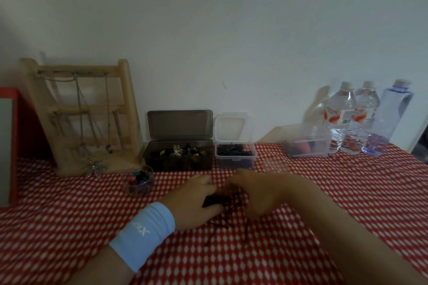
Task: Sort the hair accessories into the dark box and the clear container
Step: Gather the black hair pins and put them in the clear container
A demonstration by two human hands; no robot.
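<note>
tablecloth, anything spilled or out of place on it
Yes: a few thin dark hair accessories lie loose on the tablecloth near the left hand and right hand, outside the dark box and clear container. Nothing looks damaged.

Along the far edge of the table (69,227), against the wall, stand from left to right a framed panel (9,146), a jewellery stand (78,118), the open box (178,157) and the open container (235,157) just beside it, then, well apart, a tub (308,143) and three bottles (363,120) at the far right. A small cup (141,180) sits nearer, in front of the gap between stand and box. Nearer still, in front of box and container, a pile of hair accessories (228,206) lies on the table between the left hand (194,196) and the right hand (257,194), both touching it.
</note>
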